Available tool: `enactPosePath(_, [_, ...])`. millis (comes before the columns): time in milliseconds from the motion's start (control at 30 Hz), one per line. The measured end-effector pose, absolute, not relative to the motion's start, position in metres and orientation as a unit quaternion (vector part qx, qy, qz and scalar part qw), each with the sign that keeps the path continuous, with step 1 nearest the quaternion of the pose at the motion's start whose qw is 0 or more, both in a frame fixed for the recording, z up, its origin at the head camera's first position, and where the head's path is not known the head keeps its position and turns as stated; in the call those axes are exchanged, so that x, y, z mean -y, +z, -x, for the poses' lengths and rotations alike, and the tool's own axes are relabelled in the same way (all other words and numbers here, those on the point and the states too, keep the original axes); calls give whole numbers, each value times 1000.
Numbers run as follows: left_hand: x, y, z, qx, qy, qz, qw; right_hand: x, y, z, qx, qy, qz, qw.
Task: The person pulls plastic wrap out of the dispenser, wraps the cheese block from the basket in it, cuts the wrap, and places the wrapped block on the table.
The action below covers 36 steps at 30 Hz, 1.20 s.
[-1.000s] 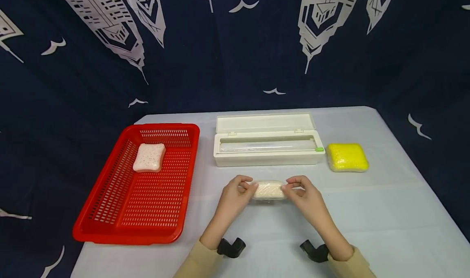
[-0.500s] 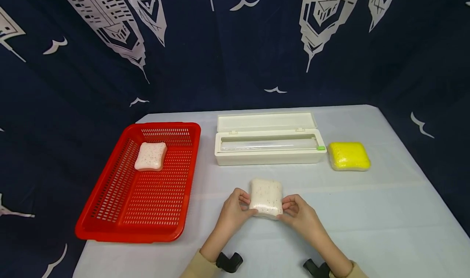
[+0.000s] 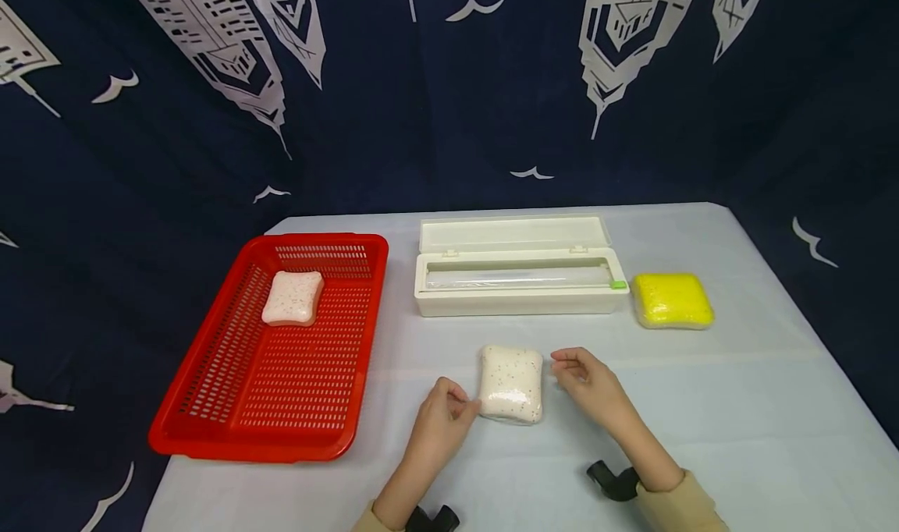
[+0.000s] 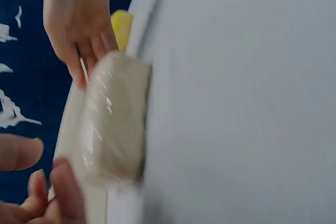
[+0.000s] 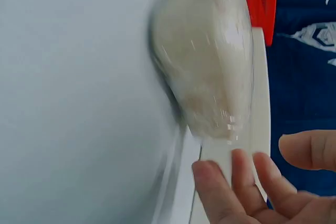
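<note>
A cream, dark-speckled, pillow-like square block [image 3: 511, 384] wrapped in clear film lies flat on the white tablecloth, its film shining in both wrist views. At its left edge are the fingertips of my left hand [image 3: 442, 424], thumb and fingers parted in the left wrist view with nothing between them. My right hand [image 3: 593, 388] is off the block's right side, fingers loosely bent and spread from the thumb in the right wrist view. Behind the block stands a white cling film dispenser [image 3: 523, 304], lid up, a clear roll inside.
To the left, a red perforated basket [image 3: 281, 446] holds a pinkish speckled square block [image 3: 293, 298]. A yellow film-wrapped block [image 3: 672, 301] lies right of the dispenser. A dark blue patterned cloth [image 3: 449, 126] hangs behind the table.
The cream block, earlier tilted up between both hands, was laid flat with its broad face up. Both hands have since let go; the right has drawn away to the right.
</note>
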State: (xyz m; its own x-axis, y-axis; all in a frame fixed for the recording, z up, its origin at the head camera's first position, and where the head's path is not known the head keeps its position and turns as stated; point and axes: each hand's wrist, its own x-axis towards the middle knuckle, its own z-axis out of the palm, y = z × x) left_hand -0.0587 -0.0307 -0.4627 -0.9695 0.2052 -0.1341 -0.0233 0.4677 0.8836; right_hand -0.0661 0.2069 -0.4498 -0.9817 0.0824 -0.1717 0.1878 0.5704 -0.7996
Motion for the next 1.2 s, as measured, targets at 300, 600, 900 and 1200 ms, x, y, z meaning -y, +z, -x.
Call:
enactPosePath(300, [14, -459, 32, -809, 522, -101, 249, -201, -452, 94, -897, -430, -14, 100])
enactPosePath(600, [9, -460, 36, -798, 564, -66, 203, -203, -451, 77, -908, -409, -19, 88])
enactPosePath(900, [11, -465, 54, -793, 592, -58, 128, -204, -452, 59, -895, -434, -44, 95])
enactPosePath(1200, [13, -469, 59, -798, 590, -42, 114, -203, -454, 53, -882, -456, -54, 105])
